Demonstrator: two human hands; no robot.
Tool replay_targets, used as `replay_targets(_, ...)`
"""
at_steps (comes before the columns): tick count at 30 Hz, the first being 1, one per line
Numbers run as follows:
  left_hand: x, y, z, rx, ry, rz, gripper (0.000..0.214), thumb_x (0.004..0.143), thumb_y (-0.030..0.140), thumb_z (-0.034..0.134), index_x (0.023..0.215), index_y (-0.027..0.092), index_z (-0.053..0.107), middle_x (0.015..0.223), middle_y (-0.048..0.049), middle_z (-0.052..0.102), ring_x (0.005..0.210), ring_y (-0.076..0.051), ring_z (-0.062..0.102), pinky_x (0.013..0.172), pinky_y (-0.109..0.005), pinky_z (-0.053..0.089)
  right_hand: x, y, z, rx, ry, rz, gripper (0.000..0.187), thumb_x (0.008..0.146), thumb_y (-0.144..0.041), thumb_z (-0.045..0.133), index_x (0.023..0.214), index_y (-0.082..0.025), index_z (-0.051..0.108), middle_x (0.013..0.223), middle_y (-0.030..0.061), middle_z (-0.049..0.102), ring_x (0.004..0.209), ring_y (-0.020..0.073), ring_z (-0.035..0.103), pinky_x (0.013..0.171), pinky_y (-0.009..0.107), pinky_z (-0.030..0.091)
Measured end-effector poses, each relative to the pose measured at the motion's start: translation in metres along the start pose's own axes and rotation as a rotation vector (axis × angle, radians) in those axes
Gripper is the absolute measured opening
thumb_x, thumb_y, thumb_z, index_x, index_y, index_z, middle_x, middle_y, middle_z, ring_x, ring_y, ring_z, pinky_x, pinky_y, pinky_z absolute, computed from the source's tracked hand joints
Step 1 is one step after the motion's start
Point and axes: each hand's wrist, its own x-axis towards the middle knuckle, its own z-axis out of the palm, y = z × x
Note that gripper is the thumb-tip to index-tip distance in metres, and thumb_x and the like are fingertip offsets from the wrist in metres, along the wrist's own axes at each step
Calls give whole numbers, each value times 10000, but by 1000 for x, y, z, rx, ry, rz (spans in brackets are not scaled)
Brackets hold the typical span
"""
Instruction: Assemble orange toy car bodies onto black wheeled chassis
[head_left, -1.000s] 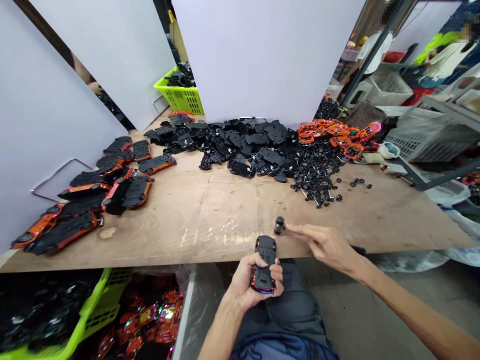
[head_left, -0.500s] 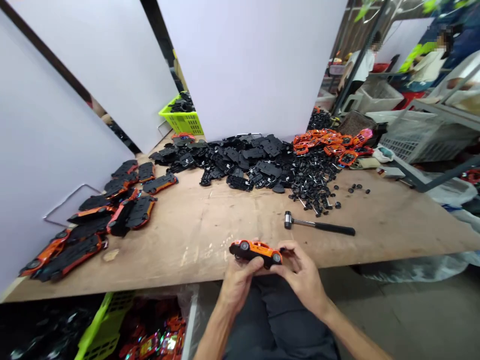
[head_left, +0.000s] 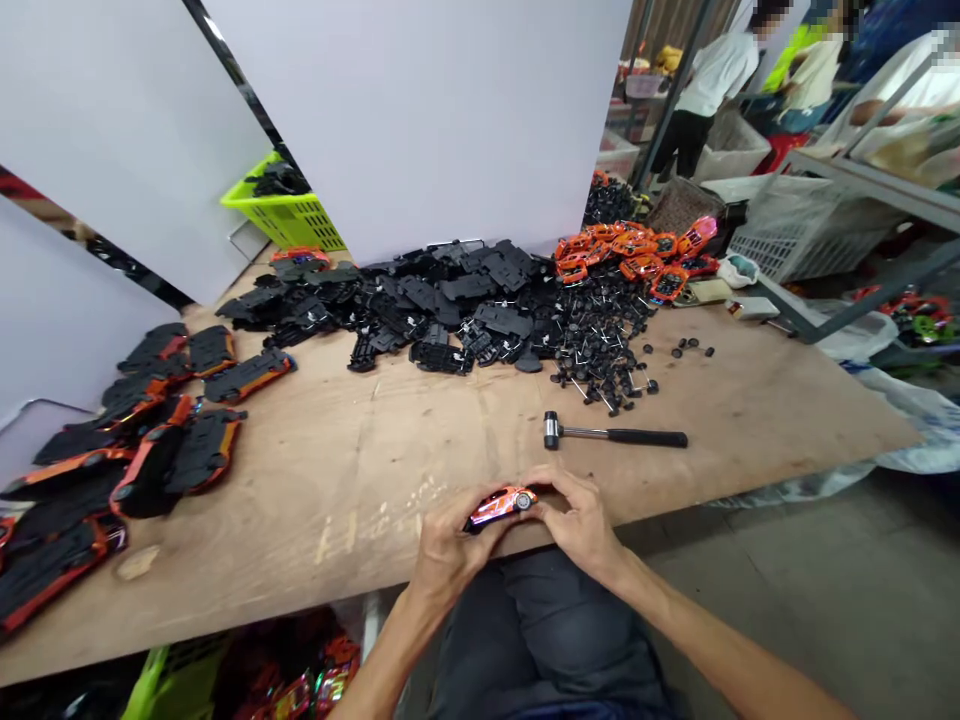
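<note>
From here: left hand (head_left: 448, 537) and right hand (head_left: 585, 522) clamped on 1 end each of orange toy car (head_left: 501, 506), at bench (head_left: 427, 430) near edge. Probably light, stiff, slick; grip by ends.

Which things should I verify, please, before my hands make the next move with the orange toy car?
1. Toy car gripped: ok, between the left hand and right hand.
2. Car fully in view: not ok, fingers cover part of it.
3. Wheel near the right fingers visible: ok.
4. Far-side wheels fitted: cannot tell, hidden.
5. Hammer lying apart from both hands: ok, on the table.
</note>
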Motion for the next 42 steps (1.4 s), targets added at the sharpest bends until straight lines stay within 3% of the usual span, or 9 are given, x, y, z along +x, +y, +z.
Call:
replay_targets(10, -3, -6, -7, 17, 15, -27, 336, 677, 329, 927, 994, 257, 841, 992, -48, 835, 937, -273, 760, 868, -341, 586, 9, -21, -8, -58, -74, -59, 262, 893, -226, 770, 1122, -239, 642, 1060, 43, 720, 998, 222, 701, 915, 340, 579)
replay_targets(17, -14, -8, -4, -62, 78, -40, 354, 623, 296, 950, 947, 233, 821, 985, -56, 827, 961, -277, 753, 905, -372, 589, 7, -49, -17, -219, -196, -207, 389, 922, -11, 483, 1234, -214, 596, 1136, 95, 665, 1060, 236, 656, 942, 380, 572)
replay_targets(21, -12, -5, -4, -79, 112, -56, 358, 601, 293, 962, 923, 223, 821, 943, -43, 821, 937, -261, 741, 890, -356, 580, 11, -53, -12, -186, -140, -221, 368, 919, -23, 517, 1215, -202, 643, 1111, 91, 679, 1030, 224, 669, 940, 368, 576)
replay_targets(24, -13, -4, -3, -284, 82, -109, 410, 595, 326, 979, 948, 202, 813, 933, -32, 805, 911, -222, 726, 853, -302, 579, 20, -61, -11, -27, -153, -86, 300, 913, -179, 726, 1209, -213, 691, 1102, 63, 721, 1031, 218, 699, 948, 353, 582)
replay_targets(28, -22, -1, 3, -798, 14, -328, 500, 711, 511, 916, 1012, 134, 783, 899, -72, 777, 739, -158, 708, 665, -228, 604, 26, -70, -18, 277, -231, 129, 714, 825, -372, 865, 1456, -253, 554, 1134, 40, 736, 1054, 210, 726, 1001, 373, 593)
replay_targets(32, -26, 9, 9, -1123, -13, -525, 367, 893, 419, 796, 1027, 81, 749, 822, -74, 718, 600, -77, 642, 502, -114, 544, 27, -61, -30, 251, -157, 252, 568, 897, -479, 782, 1383, -247, 600, 1103, 66, 751, 1091, 226, 723, 994, 376, 598)
replay_targets(36, -23, 13, 9, -1294, -109, -582, 347, 1024, 389, 620, 1067, 59, 716, 677, -10, 593, 447, -17, 493, 352, -48, 381, 29, -42, -38, 165, -104, 281, 501, 928, -552, 717, 1314, -240, 648, 1087, 82, 757, 1069, 255, 736, 979, 408, 607)
replay_targets(39, -14, 11, 6, -1305, -222, -576, 403, 1045, 426, 561, 1048, 51, 707, 599, 40, 481, 374, 3, 346, 279, -53, 194, 32, -22, -46, -40, -41, 160, 402, 963, -538, 671, 1246, -254, 694, 1141, 89, 755, 1037, 266, 734, 958, 431, 598)
replay_targets(42, -6, 8, 1, -1221, -241, -551, 408, 1018, 468, 586, 992, 72, 683, 592, 65, 440, 364, 6, 257, 282, -80, 136, 36, 4, -59, -396, 57, -52, 333, 1000, -521, 611, 1149, -249, 733, 1160, 110, 736, 1068, 299, 691, 1001, 489, 538)
